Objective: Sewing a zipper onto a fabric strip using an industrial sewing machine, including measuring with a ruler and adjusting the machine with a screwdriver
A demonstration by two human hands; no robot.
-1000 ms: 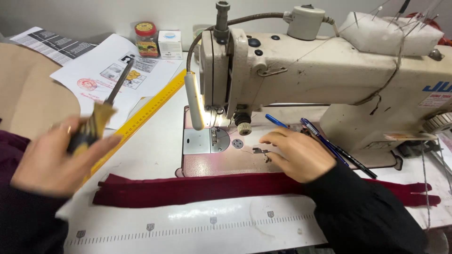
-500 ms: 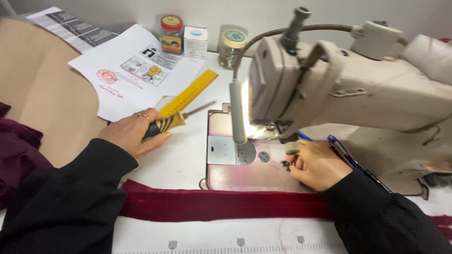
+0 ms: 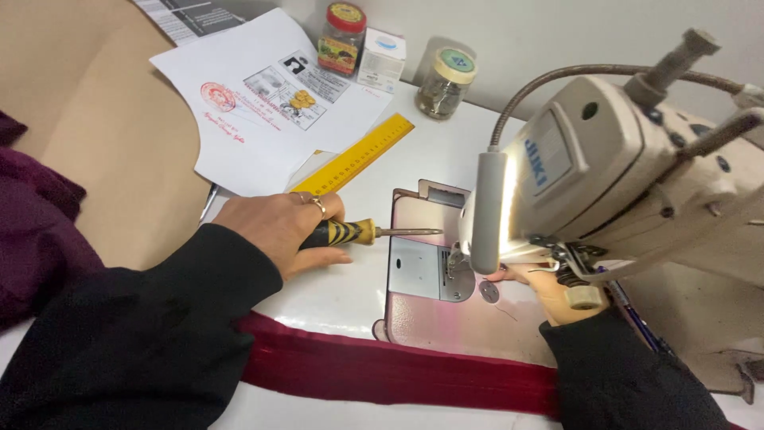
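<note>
My left hand (image 3: 280, 227) grips a screwdriver (image 3: 374, 232) with a yellow and black handle. Its metal shaft points right toward the needle area of the cream sewing machine (image 3: 629, 175). My right hand (image 3: 549, 291) sits under the machine head beside the presser foot and the metal needle plate (image 3: 422, 271), mostly hidden by the machine and its lamp (image 3: 487, 211). Whether that hand holds anything cannot be told. A dark red fabric strip (image 3: 398, 370) lies across the table edge under both forearms.
A yellow ruler (image 3: 358, 153) lies diagonally behind my left hand. Printed papers (image 3: 263, 95), two jars (image 3: 340, 38) (image 3: 446, 82) and a small white box (image 3: 379, 60) stand at the back. Brown pattern paper (image 3: 87, 119) and maroon cloth (image 3: 36, 231) lie at the left.
My left hand has brought the screwdriver down from the raised position to the table and toward the needle plate. The view has shifted left and closer. My right hand stays under the machine head.
</note>
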